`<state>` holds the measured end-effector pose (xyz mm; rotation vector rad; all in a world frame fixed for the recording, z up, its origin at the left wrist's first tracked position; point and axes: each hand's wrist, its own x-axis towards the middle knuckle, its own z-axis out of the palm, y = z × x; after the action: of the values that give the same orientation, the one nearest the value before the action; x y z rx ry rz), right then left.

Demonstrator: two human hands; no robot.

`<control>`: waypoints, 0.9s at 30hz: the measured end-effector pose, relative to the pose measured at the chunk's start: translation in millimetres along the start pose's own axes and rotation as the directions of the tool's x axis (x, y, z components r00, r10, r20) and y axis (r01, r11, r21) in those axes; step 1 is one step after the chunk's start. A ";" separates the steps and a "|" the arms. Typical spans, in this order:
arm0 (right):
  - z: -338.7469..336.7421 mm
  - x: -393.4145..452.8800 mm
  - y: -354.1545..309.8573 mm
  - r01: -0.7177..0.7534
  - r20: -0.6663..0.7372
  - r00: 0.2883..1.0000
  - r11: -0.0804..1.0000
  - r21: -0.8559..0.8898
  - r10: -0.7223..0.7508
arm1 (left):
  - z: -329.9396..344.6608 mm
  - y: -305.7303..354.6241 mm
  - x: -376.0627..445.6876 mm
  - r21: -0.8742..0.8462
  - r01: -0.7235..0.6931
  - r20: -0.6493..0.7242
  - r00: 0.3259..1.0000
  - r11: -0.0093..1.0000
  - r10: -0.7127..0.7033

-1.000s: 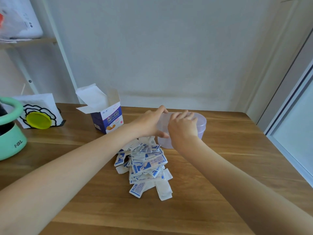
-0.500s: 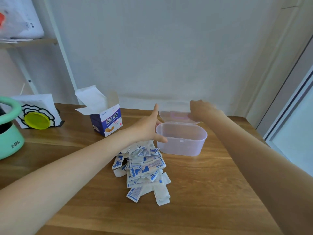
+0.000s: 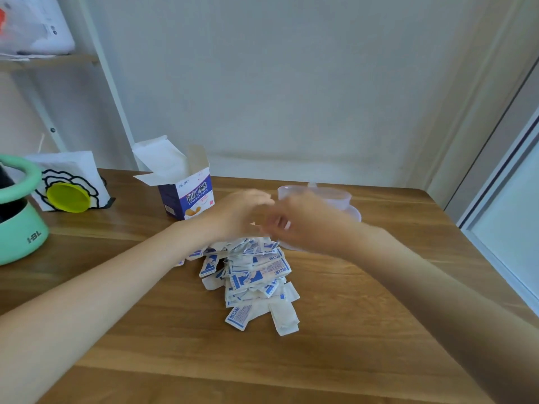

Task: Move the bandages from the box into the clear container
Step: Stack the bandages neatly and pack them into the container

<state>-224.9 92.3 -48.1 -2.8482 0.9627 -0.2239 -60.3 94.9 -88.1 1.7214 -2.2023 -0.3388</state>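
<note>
With the lid off and my right hand [image 3: 303, 225] back beside my left hand [image 3: 239, 217] above the bandages [image 3: 253, 275] heaped mid-desk, finger state blurred, the clear container [image 3: 318, 196] stands open behind.

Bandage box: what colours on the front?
Bandage box: dark blue-purple with a white upper band; head view, the only one.

Box [image 3: 189, 196] reads "CHUANGKOUTIE" under Chinese characters; green pot [image 3: 22, 237] reads "I-BL".
</note>
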 end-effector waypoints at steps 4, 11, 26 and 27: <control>49.7 -17.9 -11.3 0.106 0.479 0.870 0.993 0.043 -0.114 | 1.7 -19.2 -42.7 0.161 0.023 0.195 0.979 0.987 -0.055; 77.5 6.7 -0.9 0.219 0.257 0.949 0.968 -0.122 -0.182 | 18.9 -46.5 -60.8 0.168 0.063 0.269 0.957 0.984 -0.107; 105.1 59.9 -17.3 -0.017 0.151 0.988 0.992 -0.122 0.035 | 11.9 -62.5 -65.5 0.066 0.195 -0.195 0.964 0.978 -0.179; 98.1 63.1 -17.6 -0.013 0.163 0.986 0.999 -0.051 0.021 | 11.5 -63.1 -65.9 0.040 0.202 -0.205 0.960 0.979 -0.190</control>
<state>-147.2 74.7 -135.2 -2.8471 0.9707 0.0364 5.9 143.3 -129.6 1.9209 -1.9237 -0.1375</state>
